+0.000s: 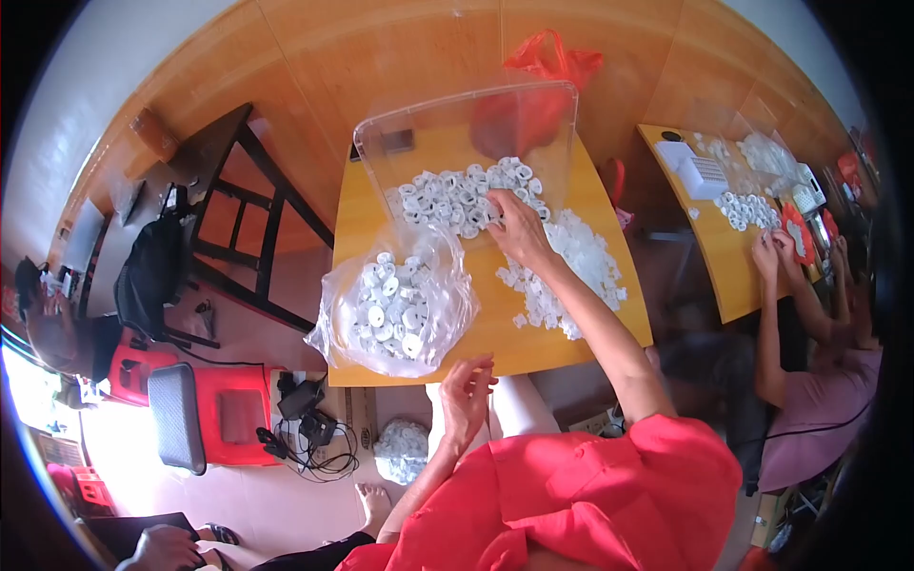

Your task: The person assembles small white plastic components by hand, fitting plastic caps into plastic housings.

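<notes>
My right hand point(517, 226) reaches across the wooden table point(367, 209) to a pile of white ring-shaped plastic parts point(443, 200). Its fingers are closed at the pile's right edge, on what looks like one of these rings. Just beside its wrist spreads a heap of small translucent white pieces point(571, 266). My left hand point(466, 395) hovers by the table's front edge with its fingers curled together; whatever may be in them is too small to make out. Nearest to it, an open clear plastic bag point(457, 319) holds many round white parts point(388, 309).
Behind the rings stands a clear plastic screen point(457, 109), with a red plastic bag point(533, 105) past it. A red stool point(233, 419) and tangled black cables point(319, 452) are at the left. On the right, another person's hands point(773, 249) work at a second table point(719, 266).
</notes>
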### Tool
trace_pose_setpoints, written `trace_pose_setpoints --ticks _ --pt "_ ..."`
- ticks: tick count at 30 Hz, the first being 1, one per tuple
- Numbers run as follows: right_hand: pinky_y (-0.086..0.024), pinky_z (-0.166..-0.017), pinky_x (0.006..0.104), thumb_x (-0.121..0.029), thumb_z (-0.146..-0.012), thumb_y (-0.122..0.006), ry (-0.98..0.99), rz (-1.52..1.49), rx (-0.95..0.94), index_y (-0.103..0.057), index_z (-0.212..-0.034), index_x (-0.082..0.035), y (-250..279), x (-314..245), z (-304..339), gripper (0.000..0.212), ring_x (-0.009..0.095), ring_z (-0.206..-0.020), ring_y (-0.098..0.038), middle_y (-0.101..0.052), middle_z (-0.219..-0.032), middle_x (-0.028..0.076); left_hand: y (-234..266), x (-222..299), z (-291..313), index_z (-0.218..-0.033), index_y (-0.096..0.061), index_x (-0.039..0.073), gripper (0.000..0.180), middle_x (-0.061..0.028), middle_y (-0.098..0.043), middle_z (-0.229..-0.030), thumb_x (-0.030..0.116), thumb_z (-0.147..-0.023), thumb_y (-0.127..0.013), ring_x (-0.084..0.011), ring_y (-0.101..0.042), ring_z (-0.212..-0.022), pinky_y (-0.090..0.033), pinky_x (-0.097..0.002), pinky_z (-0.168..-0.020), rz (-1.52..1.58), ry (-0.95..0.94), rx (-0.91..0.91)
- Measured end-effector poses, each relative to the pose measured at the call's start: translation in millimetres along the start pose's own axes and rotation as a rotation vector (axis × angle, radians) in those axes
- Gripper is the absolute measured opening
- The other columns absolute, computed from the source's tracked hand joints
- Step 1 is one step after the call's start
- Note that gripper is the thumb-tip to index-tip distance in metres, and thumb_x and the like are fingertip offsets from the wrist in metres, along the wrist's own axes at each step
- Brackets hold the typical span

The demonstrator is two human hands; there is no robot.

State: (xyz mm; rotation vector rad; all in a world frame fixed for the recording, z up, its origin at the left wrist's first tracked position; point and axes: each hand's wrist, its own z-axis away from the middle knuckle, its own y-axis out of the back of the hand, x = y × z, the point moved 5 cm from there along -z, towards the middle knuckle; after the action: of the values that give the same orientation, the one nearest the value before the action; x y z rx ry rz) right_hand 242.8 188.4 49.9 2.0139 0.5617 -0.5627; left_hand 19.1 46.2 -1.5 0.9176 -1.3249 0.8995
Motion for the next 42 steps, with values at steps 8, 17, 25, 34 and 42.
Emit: trace_pose_setpoints --ticks 8,17,25,34,42 --pt "-0.049 -0.075 0.0319 0.001 -0.07 -0.069 0.178 -0.217 0.008 -0.044 -0.122 -0.006 53 -107 96 0.058 0.022 -0.094 -0.061 -0.061 -0.106 0.009 8 10 6 -0.113 -0.059 0.002 0.025 -0.0089 -0.064 -0.096 0.014 -0.093 -0.053 -0.0159 -0.065 -0.078 -0.053 -0.0257 -0.066 0.558 0.295 -0.05" --pt "-0.048 -0.077 0.0389 0.005 -0.066 -0.069 0.261 -0.248 -0.061 -0.039 -0.128 -0.007 60 -153 148 0.07 0.03 -0.089 -0.058 -0.06 -0.1 0.013 4 23 21 -0.121 -0.051 0.0 0.035 -0.0093 -0.06 -0.108 0.024 -0.096 -0.045 -0.0183 -0.061 -0.096 -0.052 -0.0314 -0.08 0.918 0.234 -0.206" --pt "-0.049 -0.078 0.0349 0.005 -0.067 -0.069 0.273 -0.194 -0.09 -0.043 -0.125 -0.004 58 -162 170 0.064 0.026 -0.09 -0.061 -0.062 -0.102 0.01 -2 24 33 -0.129 -0.044 0.002 0.045 -0.0103 -0.056 -0.118 0.033 -0.096 -0.043 -0.0216 -0.056 -0.107 -0.045 -0.0369 -0.093 0.997 0.27 -0.248" --pt "-0.049 -0.074 0.0364 0.0 -0.064 -0.073 0.197 -0.234 0.022 -0.046 -0.126 -0.007 52 -158 186 0.068 0.027 -0.085 -0.058 -0.06 -0.097 0.009 -6 12 32 -0.128 -0.044 0.001 0.041 -0.0135 -0.056 -0.118 0.018 -0.093 -0.052 -0.0246 -0.058 -0.104 -0.047 -0.035 -0.092 1.181 0.255 -0.322" --pt "-0.048 -0.06 0.0321 0.002 -0.078 -0.061 -0.225 -0.055 0.139 -0.062 -0.097 0.0 34 -48 200 0.019 0.023 -0.07 -0.059 -0.059 -0.083 0.012 10 -17 37 -0.125 -0.047 0.002 0.037 -0.0201 -0.057 -0.114 0.02 -0.093 -0.052 -0.0246 -0.06 -0.101 -0.05 -0.0321 -0.09 1.142 0.368 -0.17"
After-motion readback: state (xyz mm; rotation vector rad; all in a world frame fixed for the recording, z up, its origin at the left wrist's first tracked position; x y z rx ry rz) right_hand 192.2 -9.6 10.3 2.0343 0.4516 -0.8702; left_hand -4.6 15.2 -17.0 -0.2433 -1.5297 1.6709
